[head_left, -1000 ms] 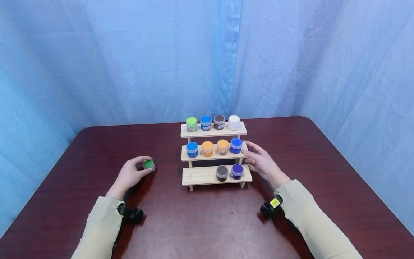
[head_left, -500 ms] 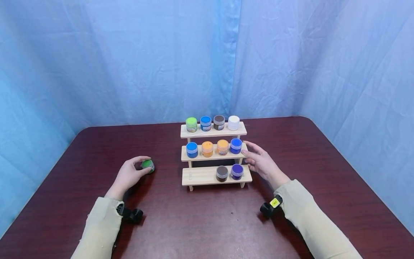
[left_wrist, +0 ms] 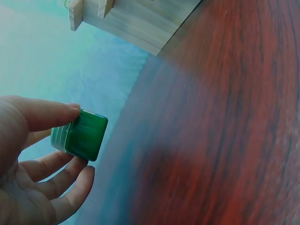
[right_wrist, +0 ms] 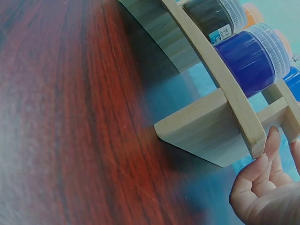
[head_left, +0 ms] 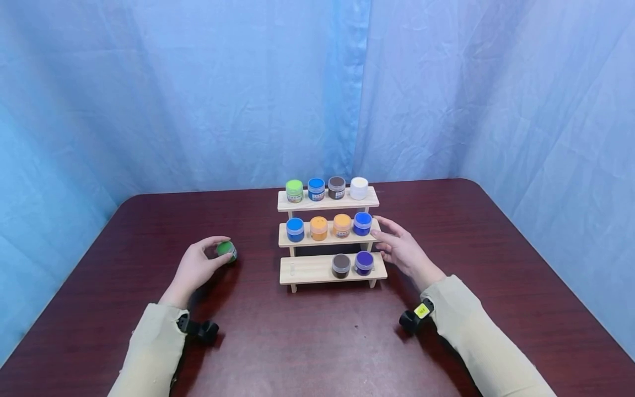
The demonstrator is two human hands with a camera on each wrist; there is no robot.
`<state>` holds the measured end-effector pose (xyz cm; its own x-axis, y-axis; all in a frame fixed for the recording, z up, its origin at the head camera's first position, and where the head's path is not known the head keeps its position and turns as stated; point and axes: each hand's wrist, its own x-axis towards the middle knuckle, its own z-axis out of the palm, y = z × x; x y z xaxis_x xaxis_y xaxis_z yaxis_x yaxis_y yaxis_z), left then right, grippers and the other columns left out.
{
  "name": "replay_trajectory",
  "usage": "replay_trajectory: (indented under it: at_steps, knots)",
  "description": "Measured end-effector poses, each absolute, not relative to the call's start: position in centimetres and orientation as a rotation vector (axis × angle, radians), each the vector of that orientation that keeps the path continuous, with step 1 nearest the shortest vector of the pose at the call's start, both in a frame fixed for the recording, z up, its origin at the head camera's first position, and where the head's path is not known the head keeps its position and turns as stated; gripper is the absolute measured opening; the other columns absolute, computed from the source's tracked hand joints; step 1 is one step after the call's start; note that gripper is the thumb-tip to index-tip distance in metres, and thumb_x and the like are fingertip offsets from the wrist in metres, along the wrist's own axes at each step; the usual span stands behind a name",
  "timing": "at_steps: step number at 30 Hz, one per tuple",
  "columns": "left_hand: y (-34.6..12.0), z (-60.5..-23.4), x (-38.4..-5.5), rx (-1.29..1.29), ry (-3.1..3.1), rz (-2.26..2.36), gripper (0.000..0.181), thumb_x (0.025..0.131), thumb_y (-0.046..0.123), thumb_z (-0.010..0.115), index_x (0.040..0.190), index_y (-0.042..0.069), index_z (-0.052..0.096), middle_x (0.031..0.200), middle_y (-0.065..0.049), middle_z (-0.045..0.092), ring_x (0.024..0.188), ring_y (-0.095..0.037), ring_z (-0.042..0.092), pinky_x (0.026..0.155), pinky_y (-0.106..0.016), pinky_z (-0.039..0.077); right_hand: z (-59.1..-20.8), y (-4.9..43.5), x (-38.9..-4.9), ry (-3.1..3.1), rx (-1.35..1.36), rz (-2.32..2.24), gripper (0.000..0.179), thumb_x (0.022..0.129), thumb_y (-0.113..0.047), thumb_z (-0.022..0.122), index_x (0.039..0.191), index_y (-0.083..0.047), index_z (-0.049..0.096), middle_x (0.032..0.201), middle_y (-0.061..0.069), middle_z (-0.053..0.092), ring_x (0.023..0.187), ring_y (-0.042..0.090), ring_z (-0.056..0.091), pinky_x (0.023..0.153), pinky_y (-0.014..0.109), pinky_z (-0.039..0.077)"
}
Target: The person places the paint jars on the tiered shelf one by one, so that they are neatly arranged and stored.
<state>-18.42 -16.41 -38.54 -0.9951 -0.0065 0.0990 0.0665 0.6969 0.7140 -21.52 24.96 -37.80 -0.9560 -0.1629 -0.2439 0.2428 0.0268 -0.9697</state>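
My left hand (head_left: 195, 267) pinches a small green paint jar (left_wrist: 89, 136) between thumb and fingers, left of the rack. In the left wrist view the jar lies tilted in the fingers, its ribbed lid toward the palm. A three-step wooden rack (head_left: 305, 270) stands mid-table. My right hand (head_left: 403, 248) grips the right end of its middle step, thumb in front and index finger behind; some fingers are hidden. Closest to this hand are a blue jar (head_left: 362, 223) on the middle step and a purple jar (right_wrist: 248, 61) on the bottom step.
The top step carries light green (head_left: 294, 191), blue, dark brown and white (head_left: 359, 188) jars. Another blue jar (head_left: 295, 229) and two orange jars (head_left: 318, 228) share the middle step. A dark brown jar (head_left: 340, 266) stands beside the purple one. Blue curtains (head_left: 238, 94) hang behind the dark red table (head_left: 317, 342).
My left hand has shifted slightly left and away from me, and the green paint jar has tilted a little with it. The right hand and the rack have stayed in place.
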Motion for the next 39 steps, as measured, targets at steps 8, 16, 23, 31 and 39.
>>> replay_trajectory:
  at_steps: [8,16,23,31,39]
  knots:
    - [-15.9,-37.9,-18.0,-0.089,-2.763,-1.183,0.039,0.085,0.014,0.066,0.122,0.006,0.059,0.110,-0.016,0.064,0.093,-0.026,0.062,0.076,-0.030,0.050,-37.8,25.0,-21.5,2.027,0.087,-2.004,0.062,0.093,-0.024,0.054,0.147,-0.017,0.024,0.084,-0.015,0.056,0.072,0.003,0.053,0.061,0.017,0.043]
    - [-15.2,-36.7,-17.7,-0.162,-2.731,-1.185,0.039,0.084,0.015,0.067,0.122,0.007,0.059,0.110,-0.015,0.064,0.093,-0.025,0.063,0.077,-0.029,0.052,-37.6,25.0,-21.6,2.041,0.096,-1.992,0.063,0.093,-0.026,0.055,0.147,-0.017,0.023,0.088,-0.015,0.056,0.072,0.003,0.052,0.063,0.018,0.043]
    - [-14.5,-35.6,-17.2,-0.213,-2.715,-1.205,0.038,0.085,0.017,0.067,0.122,0.009,0.059,0.112,-0.014,0.062,0.094,-0.025,0.064,0.077,-0.026,0.053,-37.6,24.9,-21.5,2.043,0.098,-1.986,0.063,0.093,-0.026,0.055,0.147,-0.017,0.023,0.089,-0.014,0.055,0.073,0.003,0.052,0.063,0.018,0.043]
    - [-13.9,-34.7,-16.9,-0.270,-2.675,-1.231,0.037,0.085,0.019,0.067,0.121,0.012,0.060,0.109,-0.013,0.063,0.093,-0.024,0.064,0.076,-0.022,0.053,-37.6,24.9,-21.5,2.042,0.095,-1.984,0.063,0.093,-0.026,0.055,0.147,-0.017,0.023,0.087,-0.014,0.055,0.073,0.003,0.052,0.063,0.018,0.043]
    - [-13.0,-33.9,-16.7,-0.308,-2.644,-1.265,0.037,0.084,0.020,0.068,0.120,0.012,0.061,0.109,-0.011,0.063,0.095,-0.023,0.063,0.082,-0.030,0.054,-37.6,24.9,-21.5,2.051,0.086,-1.976,0.061,0.094,-0.026,0.054,0.147,-0.017,0.025,0.091,-0.012,0.054,0.073,0.004,0.052,0.063,0.018,0.043]
